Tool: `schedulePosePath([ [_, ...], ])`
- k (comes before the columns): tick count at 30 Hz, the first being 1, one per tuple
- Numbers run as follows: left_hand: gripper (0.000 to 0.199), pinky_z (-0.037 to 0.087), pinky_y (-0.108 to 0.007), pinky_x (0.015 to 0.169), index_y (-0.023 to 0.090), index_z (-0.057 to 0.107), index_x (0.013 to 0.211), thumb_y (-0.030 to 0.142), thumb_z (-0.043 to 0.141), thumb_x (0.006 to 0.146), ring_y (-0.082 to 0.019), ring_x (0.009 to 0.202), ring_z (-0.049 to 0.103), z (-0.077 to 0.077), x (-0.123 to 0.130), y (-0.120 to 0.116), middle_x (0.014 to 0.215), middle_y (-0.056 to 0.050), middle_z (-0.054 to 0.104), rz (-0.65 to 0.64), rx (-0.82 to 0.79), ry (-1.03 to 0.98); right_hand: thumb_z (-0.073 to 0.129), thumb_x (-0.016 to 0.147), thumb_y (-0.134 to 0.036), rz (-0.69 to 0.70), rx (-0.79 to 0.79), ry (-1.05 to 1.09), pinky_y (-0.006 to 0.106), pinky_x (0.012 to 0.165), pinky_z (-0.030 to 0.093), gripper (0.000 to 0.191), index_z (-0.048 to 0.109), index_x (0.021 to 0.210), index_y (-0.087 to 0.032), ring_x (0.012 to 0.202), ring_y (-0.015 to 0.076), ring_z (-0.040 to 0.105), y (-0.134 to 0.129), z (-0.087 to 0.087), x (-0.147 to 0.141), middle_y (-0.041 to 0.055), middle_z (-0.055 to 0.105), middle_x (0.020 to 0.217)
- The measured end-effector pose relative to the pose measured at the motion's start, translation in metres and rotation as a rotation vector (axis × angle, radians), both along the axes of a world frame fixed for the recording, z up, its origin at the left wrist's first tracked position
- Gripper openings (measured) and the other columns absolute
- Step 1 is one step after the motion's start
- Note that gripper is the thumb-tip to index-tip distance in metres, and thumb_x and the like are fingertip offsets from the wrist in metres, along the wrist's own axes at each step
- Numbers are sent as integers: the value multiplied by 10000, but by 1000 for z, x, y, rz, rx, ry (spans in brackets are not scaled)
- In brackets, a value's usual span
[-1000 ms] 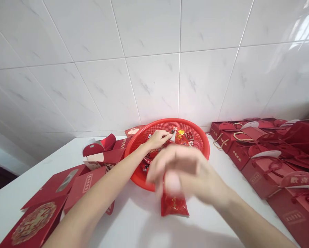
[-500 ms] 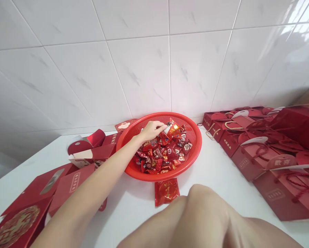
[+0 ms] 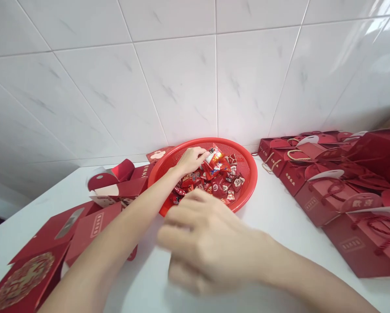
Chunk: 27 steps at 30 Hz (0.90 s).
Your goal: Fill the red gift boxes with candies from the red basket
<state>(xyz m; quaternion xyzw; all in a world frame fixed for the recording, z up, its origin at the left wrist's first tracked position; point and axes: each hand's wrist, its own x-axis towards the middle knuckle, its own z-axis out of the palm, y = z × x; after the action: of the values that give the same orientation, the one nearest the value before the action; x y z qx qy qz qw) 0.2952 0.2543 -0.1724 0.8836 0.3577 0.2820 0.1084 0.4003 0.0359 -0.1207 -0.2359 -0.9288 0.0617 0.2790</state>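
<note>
My left hand (image 3: 191, 160) reaches into a red plastic colander (image 3: 254, 174) filled with wrapped candies (image 3: 218, 187). Its thumb and fingers are closed at the edge of a shiny red, white and gold candy packet (image 3: 216, 153) on top of the heap. In the foreground, over the white tabletop, is my right hand (image 3: 204, 243), smeared by motion with its fingers curled. Whether anything is inside its fingers is hidden. This hand covers the colander's front rim and the spot just before it.
Red gift boxes with cord handles (image 3: 332, 195) stand in rows on the right. Opened red boxes (image 3: 97, 221) lie on the left, one bearing a gold round emblem (image 3: 24, 280). A white tiled wall (image 3: 182, 87) rises behind the colander.
My right hand has swung forward and left over the spot where a red packet lay before the colander; that packet is out of sight now. My left hand stays in the colander.
</note>
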Motion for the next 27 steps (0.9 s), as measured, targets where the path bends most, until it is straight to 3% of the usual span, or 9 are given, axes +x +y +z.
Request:
schedulePosePath([
  [2, 384, 359, -294, 646, 186, 543, 630, 400, 429, 928, -175, 671, 518, 0, -1, -1, 701, -34, 599, 27, 12, -4, 455, 906, -215, -143, 27, -83, 337, 700, 324, 164, 592, 827, -172, 671, 167, 449, 21, -8, -1, 49, 591, 782],
  [5, 383, 334, -296, 624, 193, 497, 603, 378, 424, 931, -172, 638, 480, 1, -2, -2, 658, -29, 559, 69, 46, -2, 417, 923, -167, -280, -127, -170, 302, 621, 283, 158, 542, 825, -171, 594, 134, 375, 46, -23, 5, 16, 546, 739],
  [9, 366, 323, -295, 619, 197, 460, 596, 342, 426, 931, -170, 627, 459, 3, 0, -2, 647, -24, 538, 125, 61, -41, 368, 977, -195, -235, -468, -244, 275, 550, 252, 262, 471, 736, -184, 564, 117, 374, 59, -34, 16, 5, 519, 701],
  [12, 348, 325, -287, 625, 196, 444, 611, 323, 417, 934, -163, 632, 463, 5, 2, -4, 652, -14, 536, 114, 35, -81, 407, 916, -125, -181, -613, -244, 258, 557, 271, 189, 453, 744, -187, 592, 113, 427, 59, -34, 17, 3, 544, 720],
  [17, 355, 328, -277, 638, 198, 393, 590, 307, 430, 926, -153, 633, 452, 6, 2, -8, 617, 9, 485, 70, -1, -94, 438, 824, -64, -229, -669, -172, 252, 551, 268, 187, 411, 695, -196, 596, 110, 434, 58, -36, 14, -11, 528, 681],
  [22, 288, 324, -278, 647, 200, 421, 655, 271, 404, 933, -155, 650, 459, 7, 2, -8, 645, 16, 486, 99, -30, -132, 414, 835, -65, -210, -670, -188, 256, 548, 274, 258, 371, 616, -194, 555, 104, 390, 62, -40, 16, -22, 460, 609],
  [27, 230, 336, -273, 641, 213, 443, 740, 277, 377, 950, -168, 682, 505, 9, 1, -11, 695, 11, 527, 120, -53, -141, 403, 855, -73, -203, -677, -200, 250, 564, 290, 238, 391, 650, -193, 580, 104, 434, 60, -38, 15, -15, 502, 656],
])
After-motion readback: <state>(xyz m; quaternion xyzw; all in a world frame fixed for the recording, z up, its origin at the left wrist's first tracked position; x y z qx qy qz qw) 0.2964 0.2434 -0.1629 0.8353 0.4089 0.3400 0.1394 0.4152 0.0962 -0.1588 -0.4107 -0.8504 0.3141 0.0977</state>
